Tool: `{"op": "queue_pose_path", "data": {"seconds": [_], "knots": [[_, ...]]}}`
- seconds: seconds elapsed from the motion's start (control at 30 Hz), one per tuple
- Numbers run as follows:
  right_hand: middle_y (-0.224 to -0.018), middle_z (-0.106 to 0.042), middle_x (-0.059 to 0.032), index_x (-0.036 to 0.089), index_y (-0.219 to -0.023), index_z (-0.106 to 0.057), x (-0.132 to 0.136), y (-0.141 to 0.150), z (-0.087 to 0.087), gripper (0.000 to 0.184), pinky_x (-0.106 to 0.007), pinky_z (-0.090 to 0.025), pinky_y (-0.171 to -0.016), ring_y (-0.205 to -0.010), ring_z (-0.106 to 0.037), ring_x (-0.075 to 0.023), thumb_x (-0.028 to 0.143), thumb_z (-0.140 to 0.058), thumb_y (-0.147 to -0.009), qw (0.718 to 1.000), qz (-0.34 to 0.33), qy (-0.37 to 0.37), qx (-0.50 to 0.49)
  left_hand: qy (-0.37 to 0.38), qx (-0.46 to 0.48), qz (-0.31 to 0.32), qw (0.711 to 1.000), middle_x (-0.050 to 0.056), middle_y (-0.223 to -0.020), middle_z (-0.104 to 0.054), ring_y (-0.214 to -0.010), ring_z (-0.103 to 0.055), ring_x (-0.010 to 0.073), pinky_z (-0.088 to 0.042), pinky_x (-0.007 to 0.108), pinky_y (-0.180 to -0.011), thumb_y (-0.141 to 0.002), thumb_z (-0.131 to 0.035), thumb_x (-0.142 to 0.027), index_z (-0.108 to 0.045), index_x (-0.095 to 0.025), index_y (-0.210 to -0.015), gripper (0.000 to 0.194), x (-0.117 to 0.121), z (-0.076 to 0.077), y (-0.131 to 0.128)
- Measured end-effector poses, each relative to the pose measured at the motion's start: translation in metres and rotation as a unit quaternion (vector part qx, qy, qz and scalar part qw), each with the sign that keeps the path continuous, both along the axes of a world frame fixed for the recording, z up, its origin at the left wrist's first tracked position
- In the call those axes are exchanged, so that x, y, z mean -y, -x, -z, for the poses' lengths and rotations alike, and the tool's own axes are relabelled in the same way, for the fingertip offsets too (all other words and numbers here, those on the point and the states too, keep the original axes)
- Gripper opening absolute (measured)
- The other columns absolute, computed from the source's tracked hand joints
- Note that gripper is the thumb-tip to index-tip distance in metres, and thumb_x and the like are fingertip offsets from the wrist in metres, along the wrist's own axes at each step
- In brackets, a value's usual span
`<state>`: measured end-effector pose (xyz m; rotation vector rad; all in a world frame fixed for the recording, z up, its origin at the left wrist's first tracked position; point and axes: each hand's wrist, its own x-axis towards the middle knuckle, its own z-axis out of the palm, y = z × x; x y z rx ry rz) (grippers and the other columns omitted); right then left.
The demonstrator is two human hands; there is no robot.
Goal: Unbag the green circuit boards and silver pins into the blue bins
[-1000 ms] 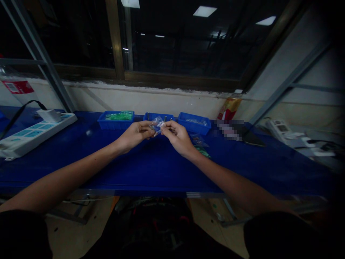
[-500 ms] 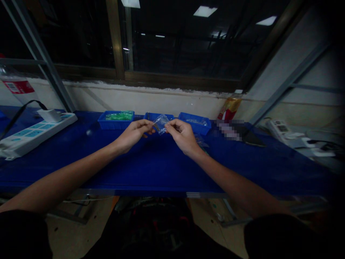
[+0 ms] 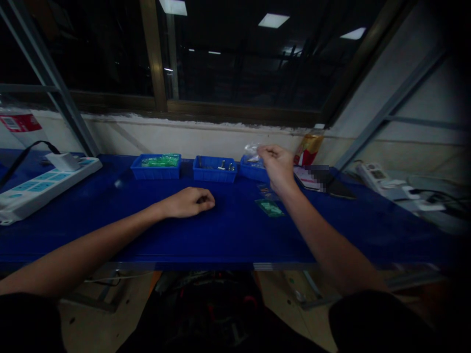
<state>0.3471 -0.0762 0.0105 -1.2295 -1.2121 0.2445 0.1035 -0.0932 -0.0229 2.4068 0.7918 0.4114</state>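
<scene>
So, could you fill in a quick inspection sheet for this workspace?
Surface: blue tabletop, dimly lit.
Job's things: left bin holds green packets; middle bin holds small metallic-looking parts; right bin is partly hidden. A green pouch lies nearer.
Clutter: red-and-gold wrapper; dark flat item.
Hands: right hand pinches clear plastic by the right bin; left hand is curled, nothing visible in it.
Cables: black cable by the left power strip; dark cables at far right.
Surroundings: dark window behind.

We have a window point(image 3: 243, 68) at our twelve o'clock, a white power strip point(image 3: 51, 183) at ten, a red-and-gold packet point(image 3: 309, 149) at one, another power strip point(image 3: 377, 173) at two.
</scene>
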Motion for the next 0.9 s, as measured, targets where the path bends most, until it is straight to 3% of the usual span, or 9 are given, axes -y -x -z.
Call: {"op": "queue_pose_path", "data": {"seconds": [0.17, 0.33, 0.47, 0.63, 0.77, 0.9], "knots": [[-0.048, -0.045, 0.0039, 0.015, -0.065, -0.056, -0.024, -0.051, 0.007, 0.017, -0.019, -0.032, -0.038, -0.038, -0.039, -0.0059, 0.030, -0.055, -0.072, 0.993, 0.063, 0.097, -0.038, -0.108, -0.067, 0.048, 0.991, 0.006, -0.096, -0.057, -0.085, -0.054, 0.0161, -0.041, 0.027, -0.076, -0.082, -0.046, -0.029, -0.058, -0.016, -0.099, 0.024, 0.006, 0.003, 0.000], [-0.051, -0.054, -0.0005, 0.013, -0.063, -0.059, -0.036, -0.063, 0.022, 0.018, -0.020, -0.034, -0.037, -0.037, -0.044, -0.0075, 0.029, -0.057, -0.068, 0.987, 0.073, 0.141, 0.020, -0.129, -0.078, 0.054, 0.987, 0.006, -0.098, -0.055, -0.091, -0.053, 0.0173, -0.040, 0.029, -0.081, -0.083, -0.045, -0.031, -0.056, -0.017, -0.101, 0.025, 0.007, 0.000, 0.002], [-0.064, -0.064, -0.0054, 0.012, -0.076, -0.064, -0.037, -0.069, 0.022, 0.021, -0.024, -0.043, -0.050, -0.054, -0.057, -0.0151, 0.030, -0.057, -0.067, 0.976, 0.142, 0.140, 0.090, -0.135, -0.083, 0.058, 0.986, 0.006, -0.100, -0.054, -0.093, -0.052, 0.0178, -0.039, 0.030, -0.083, -0.084, -0.043, -0.033, -0.055, -0.018, -0.102, 0.026, 0.008, 0.001, 0.003], [-0.084, -0.067, -0.0113, 0.012, -0.088, -0.065, -0.025, -0.076, 0.003, 0.033, -0.029, -0.044, -0.067, -0.079, -0.061, -0.0224, 0.037, -0.048, -0.074, 0.952, 0.212, 0.138, 0.174, -0.157, -0.101, 0.050, 0.981, 0.006, -0.104, -0.053, -0.098, -0.050, 0.0201, -0.037, 0.034, -0.086, -0.085, -0.042, -0.035, -0.053, -0.021, -0.106, 0.028, 0.010, 0.003, 0.003], [-0.066, -0.065, -0.0070, 0.016, -0.068, -0.066, -0.011, -0.076, -0.011, 0.025, -0.028, -0.043, -0.061, -0.068, -0.061, -0.0203, 0.037, -0.052, -0.072, 0.929, 0.151, 0.198, 0.273, -0.177, -0.119, 0.040, 0.976, 0.006, -0.108, -0.052, -0.099, -0.049, 0.0220, -0.037, 0.037, -0.085, -0.085, -0.041, -0.037, -0.052, -0.022, -0.109, 0.030, 0.011, 0.002, 0.003], [-0.038, -0.050, -0.0011, 0.019, -0.041, -0.055, -0.005, -0.070, -0.002, 0.026, -0.029, -0.040, -0.053, -0.049, -0.055, -0.0177, 0.036, -0.072, -0.051, 0.892, 0.063, 0.280, 0.349, -0.189, -0.130, 0.039, 0.973, 0.007, -0.109, -0.051, -0.098, -0.049, 0.0224, -0.037, 0.037, -0.083, -0.085, -0.040, -0.038, -0.051, -0.022, -0.111, 0.032, 0.012, 0.001, 0.004]]}}
